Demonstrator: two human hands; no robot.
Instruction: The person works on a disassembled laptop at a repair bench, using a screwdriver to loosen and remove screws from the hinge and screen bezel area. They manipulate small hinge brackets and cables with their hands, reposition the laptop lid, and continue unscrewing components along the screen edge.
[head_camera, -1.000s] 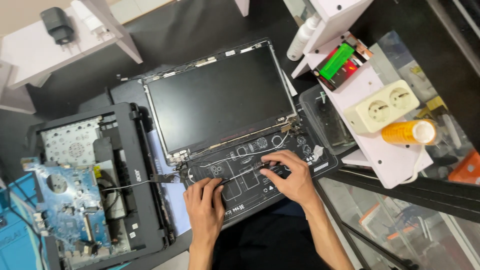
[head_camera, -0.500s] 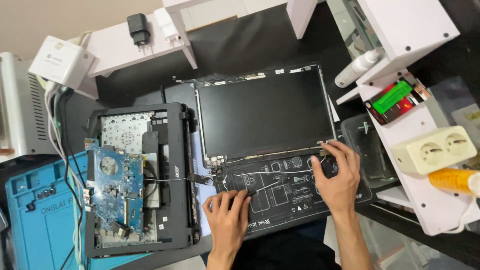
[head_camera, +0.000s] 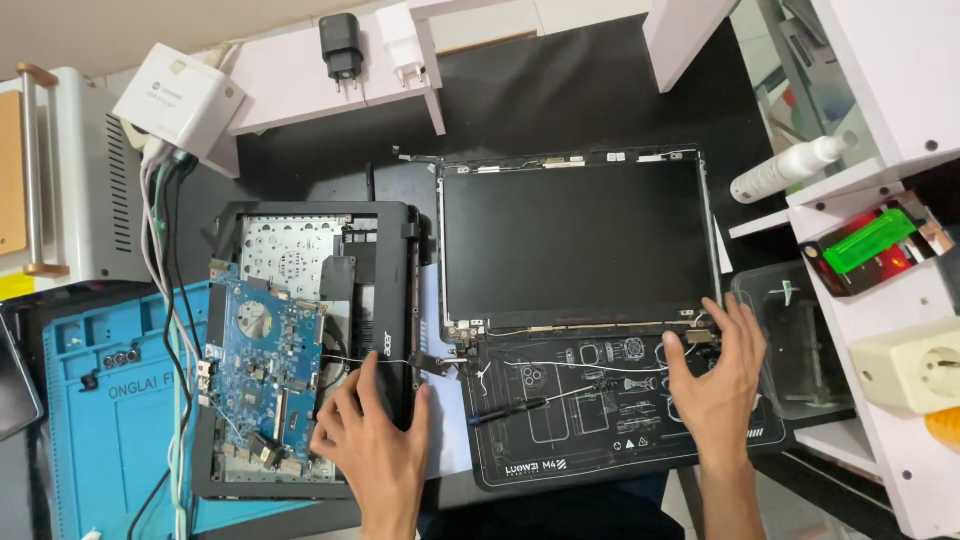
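At the worktop's left edge stands a grey metal machine (head_camera: 90, 200), and in front of it lies a blue silicone repair mat (head_camera: 110, 420), cut off by the frame. Just right of that sits the opened black plastic laptop base (head_camera: 385, 240) with a blue circuit board (head_camera: 265, 350) lying in it. The left hand (head_camera: 375, 450) rests on the base's right rail near the worktop's front edge. Its grip is released, with the fingers spread flat and nothing clasped.

A thin pale cable (head_camera: 400, 362) runs from the base towards the detached black screen panel (head_camera: 575, 240), which lies flat at mid-worktop. The panel's lower edge sits on a black printed work mat (head_camera: 590, 440), where a slim black screwdriver (head_camera: 510, 410) lies untouched. The right hand (head_camera: 715, 385) lies open, palm down, fingertips at the panel's right hinge (head_camera: 700, 335), holding nothing.

The work looks to be mid-disassembly, with base and screen apart but seemingly tethered by that cable. Both hands steady the parts rather than lift them. Shifting either part would likely call for slack in the cable.

A clear plastic tray (head_camera: 800, 350) lies beside the right hand, under white shelving at the right edge.

Whether the cable is plugged in at either end is too fine to tell. The left palm hides part of the base's front corner.
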